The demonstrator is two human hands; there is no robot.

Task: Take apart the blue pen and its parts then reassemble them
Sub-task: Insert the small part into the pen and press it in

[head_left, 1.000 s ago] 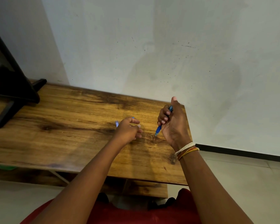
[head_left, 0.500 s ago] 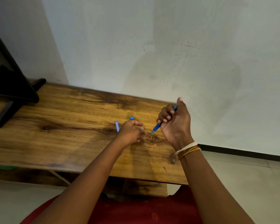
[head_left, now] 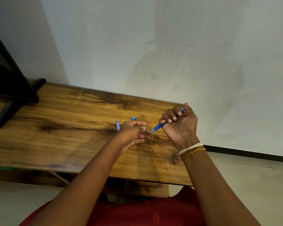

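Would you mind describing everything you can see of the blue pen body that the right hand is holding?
The blue pen body is a slim barrel of what looks like plastic, gripped in the fist of the right hand above the wooden table. It slants, with its upper end showing between thumb and fingers and its tapered tip pointing down-left toward the left hand, whose thumb and fingertips are at the tip. Its middle is hidden by the fingers. Whether the tip touches the left hand cannot be told.

A wooden table (head_left: pixel 64 128) stands against a pale wall, its top dark-grained. On it lie a small blue cap (head_left: pixel 133 118) and, just left of that, a pale blue clip (head_left: pixel 117 125). A black stand (head_left: pixel 10 101) rests at its far left end.
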